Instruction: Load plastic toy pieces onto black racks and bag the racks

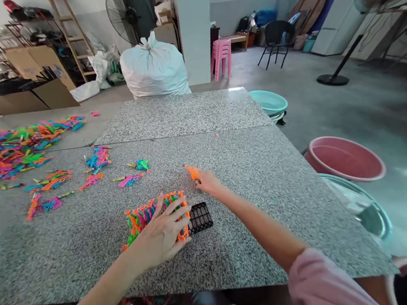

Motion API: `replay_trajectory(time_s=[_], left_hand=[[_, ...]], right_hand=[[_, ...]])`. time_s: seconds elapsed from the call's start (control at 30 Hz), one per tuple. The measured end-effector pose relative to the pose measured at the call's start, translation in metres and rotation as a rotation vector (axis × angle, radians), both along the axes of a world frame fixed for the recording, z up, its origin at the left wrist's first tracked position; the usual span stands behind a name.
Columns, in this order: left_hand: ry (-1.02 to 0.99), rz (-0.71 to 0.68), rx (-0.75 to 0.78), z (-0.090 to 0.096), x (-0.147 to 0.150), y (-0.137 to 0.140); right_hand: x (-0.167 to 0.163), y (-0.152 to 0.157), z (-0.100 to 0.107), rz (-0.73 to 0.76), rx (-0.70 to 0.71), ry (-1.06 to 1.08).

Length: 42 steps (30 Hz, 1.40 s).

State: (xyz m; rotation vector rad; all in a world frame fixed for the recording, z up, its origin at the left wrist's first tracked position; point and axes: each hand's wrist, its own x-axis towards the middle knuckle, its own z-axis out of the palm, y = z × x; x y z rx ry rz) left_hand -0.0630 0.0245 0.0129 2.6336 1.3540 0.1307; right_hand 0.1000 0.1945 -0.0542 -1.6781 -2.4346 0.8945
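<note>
My left hand [162, 235] lies with fingers spread over tightly packed rows of small toy pieces [140, 217] in orange, green, blue and pink. They stand in a black gridded tray [200, 217], whose right end shows bare compartments; the rest is hidden under the pieces and my hand. Beyond the tray's right end, my right hand [208, 182] pinches a small orange plastic piece [192, 171] that looks like a toy pistol. Its lower part is hidden by my fingers. A pink toy pistol [129, 180] and a blue-green one [142, 165] lie loose beyond the tray.
A big heap of coloured toy pieces [4, 151] covers the left of the speckled table [244, 167], with small clusters [98, 158] nearer. A tied white sack [153, 68] stands behind the far edge. Beside the right edge are a red basin [346, 159] and a turquoise basin [268, 102].
</note>
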Motion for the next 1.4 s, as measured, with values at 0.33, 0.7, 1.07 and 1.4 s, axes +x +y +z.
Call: replay_trajectory(time_s=[0.33,0.7,1.07,1.4], left_hand=[[0.014,-0.033,0.045,-0.006,-0.005,0.003],[-0.020,-0.030,0.053,-0.005,-0.005,0.004],[-0.019,0.016,0.040,-0.010,-0.003,-0.001],[-0.041,0.048,0.018,0.000,0.012,-0.004]], right_hand=[[0.072,-0.085,-0.018,-0.043,-0.244,0.317],[0.016,-0.142,-0.032,-0.026,0.048,0.356],[-0.006,-0.137,-0.005,0.109,0.097,-0.034],[0.006,-0.152,-0.025,0.154,0.222,0.121]])
